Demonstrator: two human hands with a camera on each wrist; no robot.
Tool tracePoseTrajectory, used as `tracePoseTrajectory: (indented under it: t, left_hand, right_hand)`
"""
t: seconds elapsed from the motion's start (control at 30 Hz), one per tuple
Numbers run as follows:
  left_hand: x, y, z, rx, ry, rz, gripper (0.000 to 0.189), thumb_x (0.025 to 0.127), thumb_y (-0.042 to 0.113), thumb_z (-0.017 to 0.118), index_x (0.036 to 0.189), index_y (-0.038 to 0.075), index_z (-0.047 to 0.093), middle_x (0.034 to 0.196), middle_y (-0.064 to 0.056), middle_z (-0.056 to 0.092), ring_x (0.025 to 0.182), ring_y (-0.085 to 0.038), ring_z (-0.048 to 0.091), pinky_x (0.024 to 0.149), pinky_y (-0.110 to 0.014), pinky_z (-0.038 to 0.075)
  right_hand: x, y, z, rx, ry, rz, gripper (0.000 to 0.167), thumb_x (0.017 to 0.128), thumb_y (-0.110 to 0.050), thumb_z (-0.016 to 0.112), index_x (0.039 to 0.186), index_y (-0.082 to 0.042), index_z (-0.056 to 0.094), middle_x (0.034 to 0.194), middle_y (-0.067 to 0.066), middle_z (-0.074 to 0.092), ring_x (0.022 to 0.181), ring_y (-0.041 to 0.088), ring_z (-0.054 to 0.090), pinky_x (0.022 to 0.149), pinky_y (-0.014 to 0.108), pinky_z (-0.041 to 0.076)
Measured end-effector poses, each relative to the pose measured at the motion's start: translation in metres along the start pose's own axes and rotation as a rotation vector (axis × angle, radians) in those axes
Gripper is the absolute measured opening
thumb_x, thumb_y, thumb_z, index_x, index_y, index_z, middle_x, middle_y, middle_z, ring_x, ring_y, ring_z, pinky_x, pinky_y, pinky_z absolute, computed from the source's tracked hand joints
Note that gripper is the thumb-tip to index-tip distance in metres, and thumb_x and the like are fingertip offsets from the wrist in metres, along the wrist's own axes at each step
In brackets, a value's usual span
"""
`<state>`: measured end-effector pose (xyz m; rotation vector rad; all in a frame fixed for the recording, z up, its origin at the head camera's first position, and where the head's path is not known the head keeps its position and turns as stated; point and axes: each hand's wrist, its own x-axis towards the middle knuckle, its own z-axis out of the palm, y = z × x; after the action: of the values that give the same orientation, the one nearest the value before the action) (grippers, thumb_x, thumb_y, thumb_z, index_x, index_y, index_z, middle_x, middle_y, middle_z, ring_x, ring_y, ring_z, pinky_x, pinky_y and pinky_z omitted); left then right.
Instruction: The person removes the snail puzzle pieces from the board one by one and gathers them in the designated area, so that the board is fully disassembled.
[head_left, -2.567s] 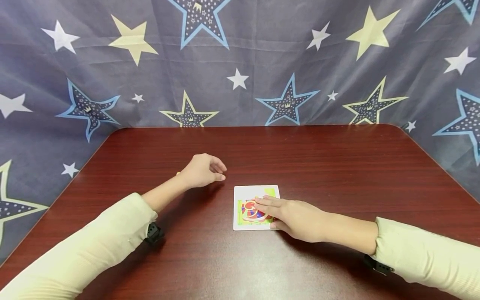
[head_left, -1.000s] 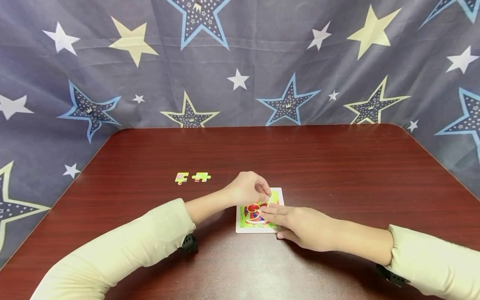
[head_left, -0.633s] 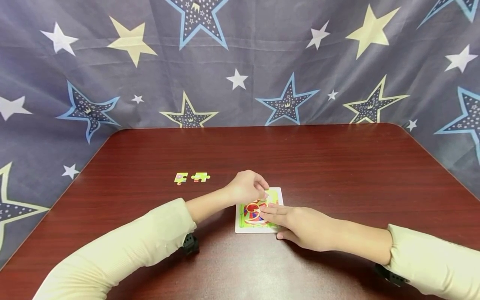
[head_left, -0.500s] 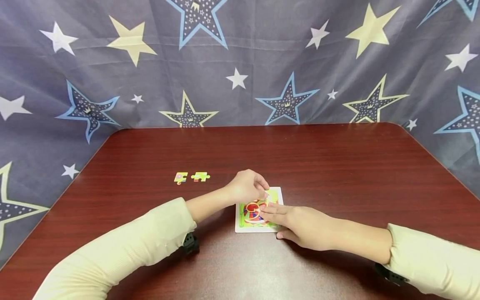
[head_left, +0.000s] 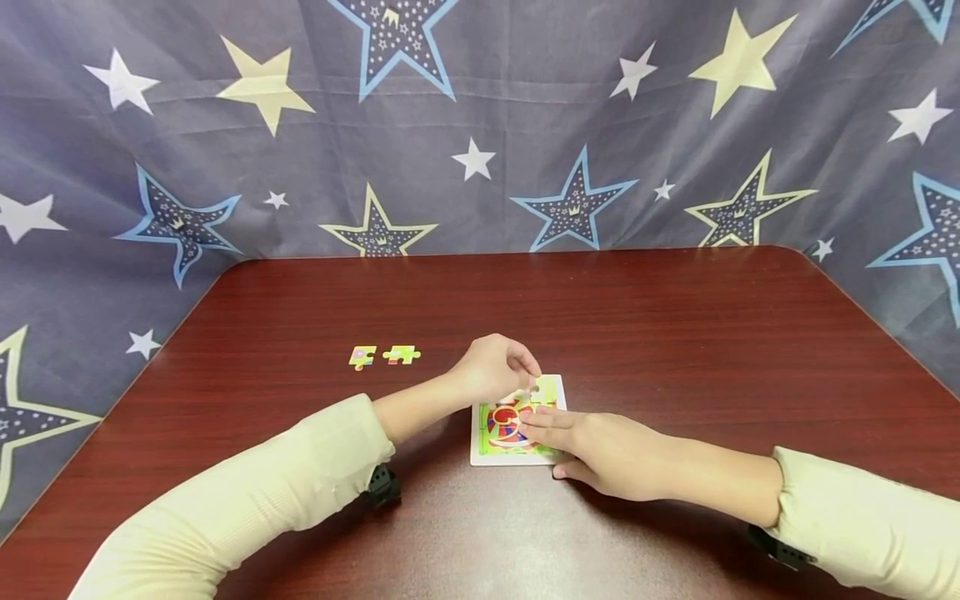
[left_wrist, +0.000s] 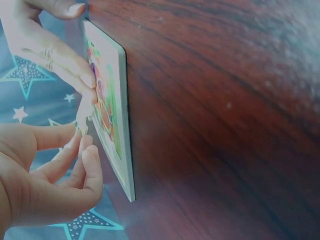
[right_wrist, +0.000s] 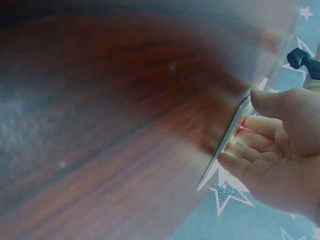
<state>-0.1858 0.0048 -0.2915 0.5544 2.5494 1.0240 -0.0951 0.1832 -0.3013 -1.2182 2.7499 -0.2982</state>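
The puzzle board (head_left: 498, 460) is a flat, squarish panel with a white border and rounded corners. Its picture has a lime-green ground with red, blue and purple patches and a pale, outlined curl near the middle. It lies on the tabletop (head_left: 637, 325) in front of the person, its far part half covered by the hands.

The left hand (head_left: 495, 371) has its thumb and fingers bent together, tips meeting on a held piece (left_wrist: 84, 120), small and pale, at the board's surface; its printed side is too blurred to read. The right hand (head_left: 600, 450) lies with fingers straight and flat on the board's right side, gripping nothing, thumb at the edge.

Counted: one board, one piece in the fingers, and two loose pieces beyond the left forearm, side by side and apart. The left piece (head_left: 360, 354) is lime with a pinkish spot and a red tab; the right piece (head_left: 402, 354) is lime with red along its lower edge
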Motion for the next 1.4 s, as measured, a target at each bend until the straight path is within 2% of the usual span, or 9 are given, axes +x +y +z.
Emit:
tracePoseTrajectory:
  t: [0.27, 0.6, 0.8, 0.9, 1.1, 1.23, 1.4]
  left_hand:
    - [0.002, 0.0, 0.001, -0.014, 0.025, 0.007, 0.004, 0.082, 0.012, 0.071, 0.084, 0.011, 0.074, 0.077, -0.004, 0.073, 0.063, -0.006, 0.054, 0.053, -0.016, 0.042]
    - [0.004, 0.0, 0.005, -0.104, 0.028, -0.046, 0.005, 0.079, 0.012, 0.075, 0.083, 0.01, 0.073, 0.073, -0.003, 0.071, 0.06, -0.006, 0.055, 0.048, -0.017, 0.04]
    - [0.005, -0.002, 0.007, -0.138, 0.043, -0.026, 0.005, 0.08, 0.012, 0.075, 0.082, 0.008, 0.073, 0.07, -0.006, 0.072, 0.057, -0.007, 0.059, 0.045, -0.017, 0.039]
    - [0.005, -0.004, 0.007, -0.12, 0.06, 0.009, 0.004, 0.08, 0.012, 0.074, 0.081, 0.009, 0.073, 0.07, -0.005, 0.071, 0.058, -0.006, 0.059, 0.047, -0.017, 0.04]
    - [0.004, -0.006, 0.003, -0.049, 0.13, 0.065, 0.004, 0.08, 0.014, 0.075, 0.081, 0.01, 0.073, 0.072, -0.002, 0.073, 0.069, -0.005, 0.06, 0.065, -0.018, 0.044]
    - [0.003, -0.01, -0.002, -0.041, 0.143, 0.057, 0.004, 0.079, 0.015, 0.076, 0.08, 0.011, 0.074, 0.071, -0.001, 0.072, 0.071, -0.006, 0.061, 0.067, -0.019, 0.044]
    - [-0.001, -0.02, -0.01, -0.059, 0.138, 0.01, 0.004, 0.078, 0.014, 0.077, 0.079, 0.012, 0.073, 0.07, 0.0, 0.071, 0.07, -0.008, 0.059, 0.063, -0.019, 0.044]
  right_hand:
    - [0.0, 0.001, 0.001, 0.0, 0.004, 0.0, 0.054, 0.09, -0.019, 0.066, 0.141, -0.01, 0.049, 0.147, 0.004, 0.048, 0.135, 0.019, 0.048, 0.097, 0.037, 0.051]
    - [-0.001, 0.002, 0.002, 0.006, 0.004, 0.004, 0.055, 0.09, -0.019, 0.067, 0.141, -0.011, 0.049, 0.148, 0.004, 0.048, 0.136, 0.019, 0.047, 0.097, 0.036, 0.051]
    - [-0.002, 0.002, 0.002, 0.005, 0.003, 0.006, 0.054, 0.09, -0.018, 0.066, 0.141, -0.011, 0.049, 0.148, 0.004, 0.047, 0.136, 0.019, 0.047, 0.096, 0.037, 0.051]
    - [-0.002, 0.002, 0.002, 0.004, 0.004, 0.007, 0.054, 0.09, -0.018, 0.066, 0.141, -0.011, 0.049, 0.148, 0.004, 0.048, 0.135, 0.019, 0.048, 0.096, 0.037, 0.052]
    - [-0.002, 0.003, 0.002, 0.0, -0.004, 0.01, 0.054, 0.09, -0.017, 0.066, 0.141, -0.013, 0.049, 0.147, 0.004, 0.049, 0.136, 0.02, 0.048, 0.097, 0.037, 0.051]
    - [-0.002, 0.003, 0.002, -0.006, -0.005, 0.015, 0.054, 0.09, -0.017, 0.066, 0.141, -0.014, 0.049, 0.147, 0.004, 0.049, 0.135, 0.02, 0.048, 0.098, 0.037, 0.051]
    - [-0.002, 0.003, 0.002, -0.004, 0.0, 0.026, 0.053, 0.09, -0.016, 0.066, 0.141, -0.014, 0.05, 0.146, 0.003, 0.05, 0.135, 0.02, 0.049, 0.097, 0.038, 0.051]
